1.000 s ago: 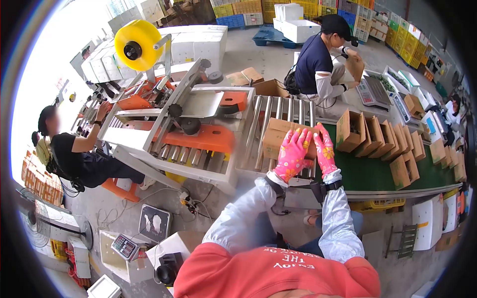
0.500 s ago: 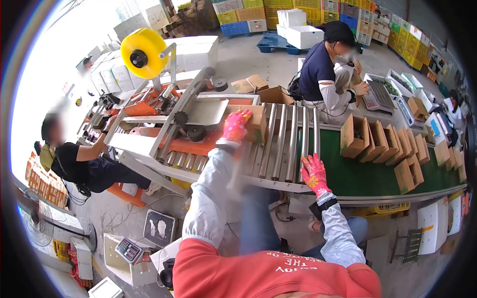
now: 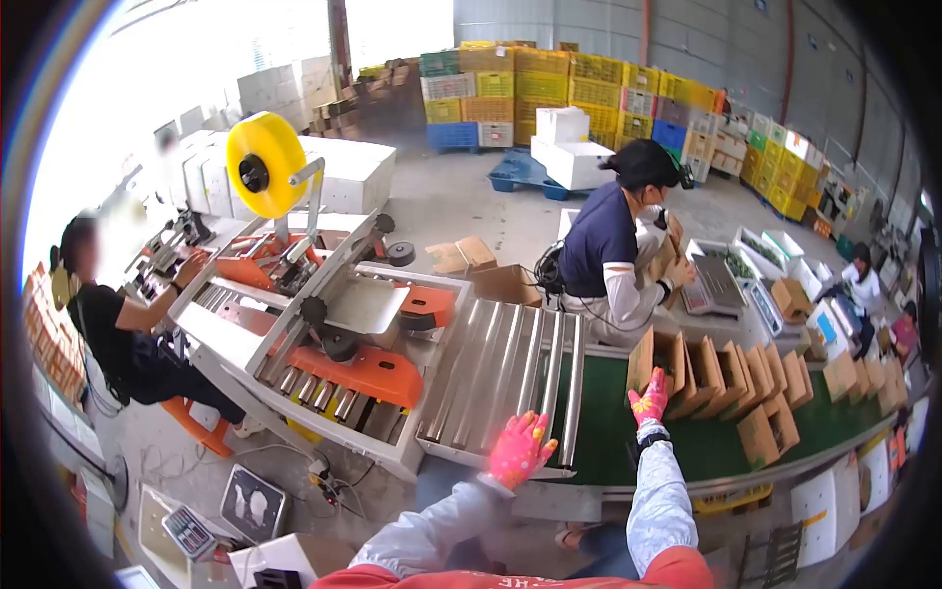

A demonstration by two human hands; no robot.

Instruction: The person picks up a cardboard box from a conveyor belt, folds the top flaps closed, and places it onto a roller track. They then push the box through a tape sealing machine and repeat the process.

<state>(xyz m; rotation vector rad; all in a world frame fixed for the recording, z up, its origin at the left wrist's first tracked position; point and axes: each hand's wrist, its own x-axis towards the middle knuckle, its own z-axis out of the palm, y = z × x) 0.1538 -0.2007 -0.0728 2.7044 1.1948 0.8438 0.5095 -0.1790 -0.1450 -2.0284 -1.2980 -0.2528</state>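
Note:
My left hand (image 3: pixel 520 451), in a pink patterned glove, is over the front edge of the metal rollers (image 3: pixel 505 363) with its fingers spread and nothing in it. My right hand (image 3: pixel 649 398), gloved the same way, reaches over the green belt (image 3: pixel 610 427) to the nearest open cardboard box (image 3: pixel 654 359). Its fingers are apart at the front of that box; whether they touch it I cannot tell. Several more open boxes (image 3: pixel 731 378) stand in a row on the belt. Left of the rollers is the taping machine with orange guides (image 3: pixel 368 375) and a yellow tape roll (image 3: pixel 266 165).
A co-worker (image 3: pixel 613 236) in a dark shirt sits behind the belt near a scale (image 3: pixel 713 287). Another person (image 3: pixel 128 314) sits at the machine's left. Stacked crates (image 3: pixel 589 93) and white foam boxes (image 3: pixel 572 157) stand behind. Flattened cardboard (image 3: pixel 461 255) lies behind the rollers.
My left hand has come off the cardboard box at the machine and back toward me; that box is no longer visible there. My right hand has moved right to the row of boxes. The view has shifted.

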